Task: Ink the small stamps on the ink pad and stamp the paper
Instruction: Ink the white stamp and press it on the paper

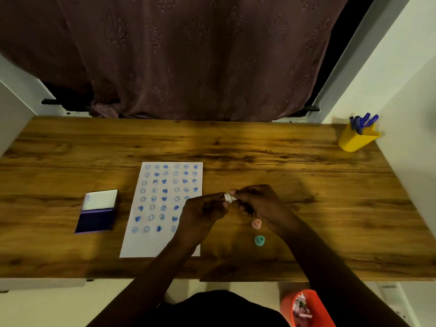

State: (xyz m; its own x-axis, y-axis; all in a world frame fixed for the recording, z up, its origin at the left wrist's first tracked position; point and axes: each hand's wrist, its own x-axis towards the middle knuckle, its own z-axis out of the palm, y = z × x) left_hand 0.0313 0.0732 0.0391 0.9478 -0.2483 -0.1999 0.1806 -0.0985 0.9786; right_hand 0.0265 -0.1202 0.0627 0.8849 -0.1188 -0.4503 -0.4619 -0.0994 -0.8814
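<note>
A white sheet of paper (151, 241) lies on the wooden table, covered with rows of blue smiley and heart prints. To its left sits the open ink pad (96, 220), lid raised, dark blue pad showing. My left hand (203, 213) and my right hand (257, 204) meet just right of the paper and together pinch a small white stamp (228, 197) between their fingertips. A pink stamp (256, 224) and a teal stamp (259, 240) stand on the table below my right wrist.
A yellow cup (356, 140) holding several blue pens stands at the table's back right corner. An orange bin (306, 308) sits on the floor past the front edge, right of me. A brown curtain (188, 55) hangs behind the table.
</note>
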